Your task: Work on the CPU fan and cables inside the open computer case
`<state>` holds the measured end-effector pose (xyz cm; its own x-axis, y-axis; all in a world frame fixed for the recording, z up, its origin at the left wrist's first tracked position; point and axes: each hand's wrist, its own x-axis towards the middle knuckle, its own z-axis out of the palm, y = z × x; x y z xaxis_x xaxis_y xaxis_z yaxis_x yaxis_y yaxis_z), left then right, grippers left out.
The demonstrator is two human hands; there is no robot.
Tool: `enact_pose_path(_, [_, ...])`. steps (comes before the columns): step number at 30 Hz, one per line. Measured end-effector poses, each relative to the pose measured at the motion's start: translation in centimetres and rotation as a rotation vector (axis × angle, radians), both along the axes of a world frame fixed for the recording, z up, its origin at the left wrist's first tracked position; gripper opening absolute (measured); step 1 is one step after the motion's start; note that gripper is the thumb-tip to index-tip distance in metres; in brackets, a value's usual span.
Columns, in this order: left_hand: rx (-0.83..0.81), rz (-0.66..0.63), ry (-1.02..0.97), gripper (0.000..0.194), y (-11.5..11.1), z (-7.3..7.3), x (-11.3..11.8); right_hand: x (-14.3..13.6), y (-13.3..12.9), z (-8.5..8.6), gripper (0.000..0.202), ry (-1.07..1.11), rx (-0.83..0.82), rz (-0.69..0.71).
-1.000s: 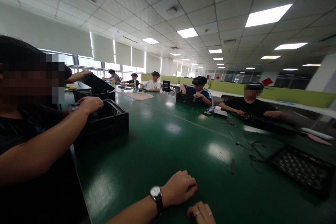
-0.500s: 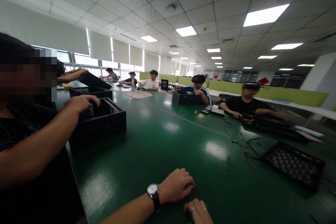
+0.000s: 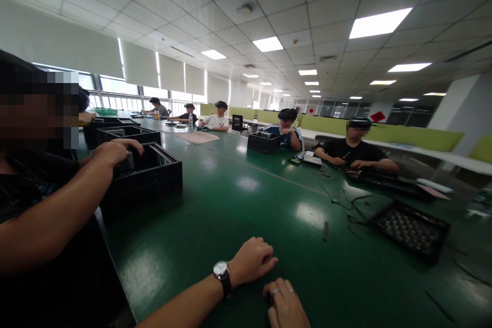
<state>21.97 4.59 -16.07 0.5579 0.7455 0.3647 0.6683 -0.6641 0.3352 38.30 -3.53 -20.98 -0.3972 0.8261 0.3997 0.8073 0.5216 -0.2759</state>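
My left hand (image 3: pixel 253 260), with a white-faced watch (image 3: pixel 221 269) on a black strap at the wrist, rests on the green tabletop (image 3: pixel 215 215). Its fingers are curled in loosely and nothing shows in them. Just below and to the right is my right hand (image 3: pixel 286 305), wearing rings, partly cut off by the bottom edge. Its fingers lie bent over the table, slightly apart, holding nothing visible. A small gap separates the two hands. The nearest loose thing is a short dark strip (image 3: pixel 325 231) ahead of them to the right.
At left, a co-worker's arm (image 3: pixel 65 200) reaches into a black open case (image 3: pixel 154 177). Right of me lie a black frame tray (image 3: pixel 411 230) and loose cables (image 3: pixel 353 205). Across the table, a person (image 3: pixel 355 151) handles dark parts; another sits behind a black box (image 3: pixel 264 142).
The view has swung slightly right. My hands keep nearly the same pose on the table. Across from me, the co-worker's hands have drawn together; a lifted black panel at left is down.
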Motion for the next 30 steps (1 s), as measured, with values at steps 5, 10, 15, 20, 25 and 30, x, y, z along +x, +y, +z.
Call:
enact_pose_path(5, [0.051, 0.100, -0.031, 0.022, -0.5, 0.1, -0.9, 0.2, -0.4, 1.5, 0.032, 0.022, -0.060, 0.038])
enact_pose_path(10, [0.165, 0.139, 0.004, 0.009, 0.8, 3.3, -3.6, 0.5, -1.1, 2.2, 0.028, 0.061, -0.130, 0.084])
enact_pose_path(15, [0.335, 0.258, 0.051, 0.037, 7.0, 9.7, -6.0, 0.9, -2.2, 3.1, 0.028, 0.087, -0.265, 0.171])
enact_pose_path(20, [0.355, 0.312, 0.193, 0.057, 12.7, 12.0, -5.7, 1.5, -2.3, 2.6, 0.027, 0.074, -0.296, 0.229])
enact_pose_path(25, [0.305, 0.402, 0.299, 0.044, 14.0, 12.8, -4.6, 2.1, -2.7, 2.8, 0.027, 0.018, -0.342, 0.202])
enact_pose_path(30, [0.280, 0.383, 0.386, 0.037, 12.3, 15.4, -3.4, 3.7, -4.6, 5.0, 0.029, 0.027, -0.455, 0.108])
